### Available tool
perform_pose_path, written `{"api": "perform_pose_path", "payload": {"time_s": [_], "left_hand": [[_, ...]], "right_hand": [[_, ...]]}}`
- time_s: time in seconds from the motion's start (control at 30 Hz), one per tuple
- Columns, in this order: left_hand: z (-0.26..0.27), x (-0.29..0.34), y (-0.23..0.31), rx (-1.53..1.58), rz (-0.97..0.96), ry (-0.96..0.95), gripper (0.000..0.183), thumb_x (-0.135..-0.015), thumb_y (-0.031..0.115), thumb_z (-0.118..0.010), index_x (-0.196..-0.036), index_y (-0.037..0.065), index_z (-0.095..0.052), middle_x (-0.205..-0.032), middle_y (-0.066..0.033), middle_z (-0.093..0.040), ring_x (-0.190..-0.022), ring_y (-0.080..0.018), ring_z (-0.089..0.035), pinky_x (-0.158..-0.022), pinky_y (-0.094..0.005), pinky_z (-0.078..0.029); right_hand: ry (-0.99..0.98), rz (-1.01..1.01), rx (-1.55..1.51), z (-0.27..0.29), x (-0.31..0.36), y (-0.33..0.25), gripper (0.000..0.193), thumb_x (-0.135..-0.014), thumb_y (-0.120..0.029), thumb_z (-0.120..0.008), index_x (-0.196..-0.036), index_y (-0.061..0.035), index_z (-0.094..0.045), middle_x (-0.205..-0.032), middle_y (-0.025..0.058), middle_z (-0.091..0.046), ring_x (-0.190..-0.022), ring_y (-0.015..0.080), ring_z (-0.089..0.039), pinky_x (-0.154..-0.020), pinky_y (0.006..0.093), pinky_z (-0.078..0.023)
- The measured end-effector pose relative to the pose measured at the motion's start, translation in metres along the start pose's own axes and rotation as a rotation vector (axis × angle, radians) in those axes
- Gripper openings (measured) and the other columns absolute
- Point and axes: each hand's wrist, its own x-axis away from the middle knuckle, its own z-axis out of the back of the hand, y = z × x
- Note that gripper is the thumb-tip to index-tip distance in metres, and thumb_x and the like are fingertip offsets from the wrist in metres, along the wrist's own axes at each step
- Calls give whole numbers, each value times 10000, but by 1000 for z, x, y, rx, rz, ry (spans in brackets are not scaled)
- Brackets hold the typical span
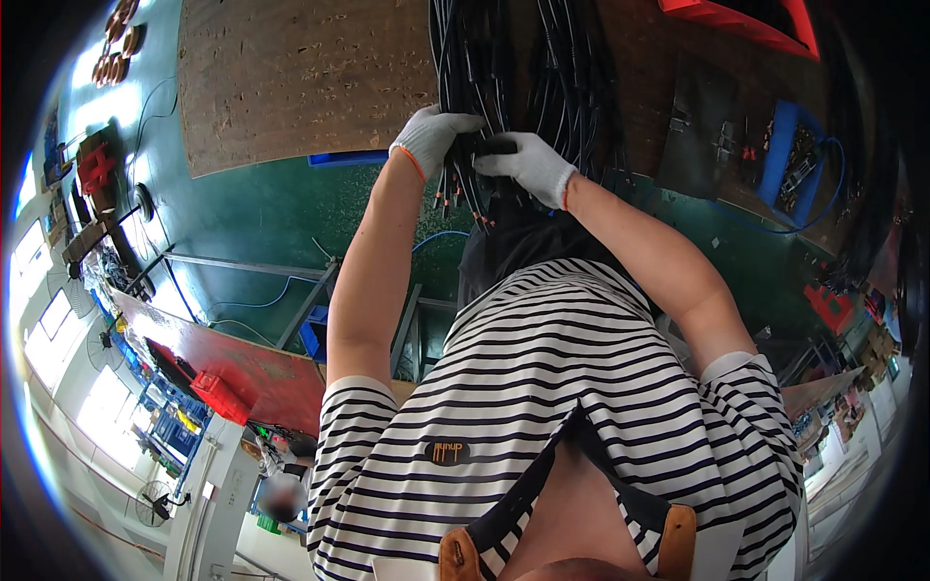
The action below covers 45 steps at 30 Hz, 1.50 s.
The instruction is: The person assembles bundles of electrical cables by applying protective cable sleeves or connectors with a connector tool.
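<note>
A thick bundle of black cables [470,58] hangs over the near edge of the brown wooden table, its bared copper-coloured ends [463,198] pointing toward me. My left hand [434,136], in a white knitted glove with an orange cuff, closes around this bundle from the left. From the right, my right hand [533,167] reaches in, its gloved fingertips darkened and bent against the same cables. Exactly which strands each hand grips is partly hidden by the fingers. Just right of that bundle lies a second bundle of black cables [572,87], apart from my hands.
The wooden table [300,82] spreads left of the cables. To the right lie a dark plate [699,121] and a blue tray [778,160] with small metal parts. A red bin [785,24] stands at the far right. Metal framing [242,266] rises from the green floor at left.
</note>
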Motion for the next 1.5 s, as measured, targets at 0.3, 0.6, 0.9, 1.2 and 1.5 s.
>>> {"api": "perform_pose_path", "payload": {"time_s": [0.3,0.6,0.9,1.2,1.5], "left_hand": [[29,13,6,-59,-100,21,262,-903,141,-758,-1109,-21,-756,-906,-80,-759,-732,-165,-711,-694,-293,-574],[35,27,17,-51,-109,-10,221,-912,152,-761,-1058,-14,-750,-871,-80,-744,-693,-166,-683,-677,-308,-563],[31,7,-3,260,-73,-195,212,-1001,130,-755,-1139,-28,-723,-989,-127,-785,-856,-225,-780,-767,-340,-652],[20,1,-11,335,-88,-249,281,-1021,102,-706,-1252,-56,-683,-1109,-154,-775,-975,-253,-783,-883,-376,-660],[20,-1,-4,244,14,-104,266,-986,91,-704,-1190,-80,-705,-1063,-149,-780,-899,-265,-788,-795,-408,-678]], "right_hand": [[293,135,103,-1,-65,-28,503,-815,-166,-826,-1241,70,-697,-1036,177,-763,-883,232,-744,-809,359,-609],[664,-9,644,5,-130,-107,511,-874,-360,-738,-1223,12,-765,-1263,299,-735,-1200,438,-715,-1021,449,-574],[391,330,-14,1,-73,-85,363,-879,-302,-903,-1122,-92,-735,-1025,21,-725,-1026,152,-638,-917,328,-495],[244,334,46,0,-35,-62,584,-930,-194,-806,-1459,-6,-646,-1242,150,-741,-1131,207,-706,-1004,323,-552],[216,186,162,40,17,-36,537,-937,-127,-771,-1438,4,-631,-1240,99,-724,-1062,151,-701,-932,303,-573]]}}
